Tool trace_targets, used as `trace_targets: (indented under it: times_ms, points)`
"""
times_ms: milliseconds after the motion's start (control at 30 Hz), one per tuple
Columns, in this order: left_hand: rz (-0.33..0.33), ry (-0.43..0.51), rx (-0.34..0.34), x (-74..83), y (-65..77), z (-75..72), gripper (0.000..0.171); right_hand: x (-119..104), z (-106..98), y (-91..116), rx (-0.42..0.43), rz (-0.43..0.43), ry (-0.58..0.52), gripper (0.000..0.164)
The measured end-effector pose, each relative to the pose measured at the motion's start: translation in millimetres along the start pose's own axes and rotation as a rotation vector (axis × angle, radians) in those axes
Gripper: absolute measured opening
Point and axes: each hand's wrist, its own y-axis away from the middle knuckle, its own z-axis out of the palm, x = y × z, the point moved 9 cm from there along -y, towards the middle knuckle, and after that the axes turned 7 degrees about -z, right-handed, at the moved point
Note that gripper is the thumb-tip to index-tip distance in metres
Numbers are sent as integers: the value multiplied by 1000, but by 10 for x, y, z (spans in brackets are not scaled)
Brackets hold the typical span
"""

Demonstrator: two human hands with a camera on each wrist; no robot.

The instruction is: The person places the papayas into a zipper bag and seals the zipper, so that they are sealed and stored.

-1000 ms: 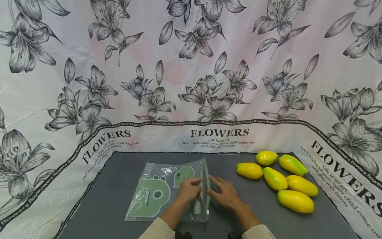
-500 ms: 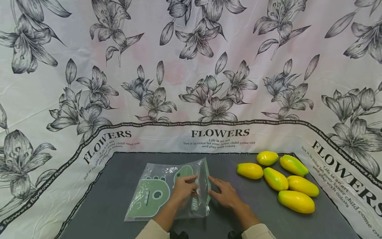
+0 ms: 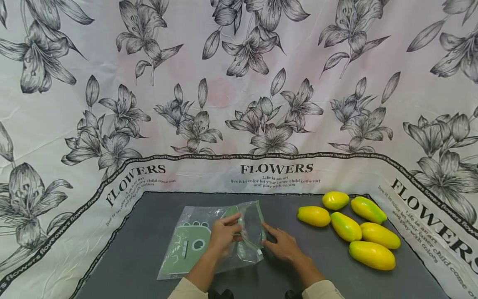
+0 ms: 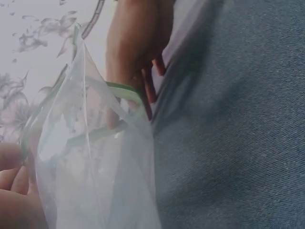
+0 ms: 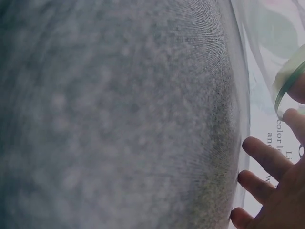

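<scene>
A clear zipper bag (image 3: 224, 265) with a green cartoon creature print lies on the dark table, its mouth facing right and spread apart. My left hand (image 3: 222, 236) pinches the upper layer near the mouth, and that layer is lifted off the lower one. At the mouth's right edge, my right hand (image 3: 281, 245) holds the lower rim between thumb and index finger, its other fingers spread on the table. A white zipper slider (image 3: 259, 252) sits at the near corner of the mouth. In the left wrist view the green zipper strip (image 4: 125, 90) crosses the right hand's fingers.
Several yellow mango-like fruits, one of them a front fruit (image 3: 372, 256), lie grouped on the right of the dark grey table (image 3: 127, 249). A white cloth (image 3: 276, 162) with printed flowers hangs behind and along both sides.
My left hand has moved slightly left, drawing the upper layer back, and the bag's mouth has widened. The right hand stays at the rim. The fruits have not moved on the table.
</scene>
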Motion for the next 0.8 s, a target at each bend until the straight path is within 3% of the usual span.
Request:
trace_targets:
  times_ms: [200,467,800]
  points:
    - [14,86,7,104,42,-27,47,26,5,9,-3,37,-3,59]
    - [25,117,-29,204,83,-50,46,10,8,23,-37,66,-60,59]
    - [61,194,-6,292,108,-112,48,44,57,-2,-59,76,-67,58]
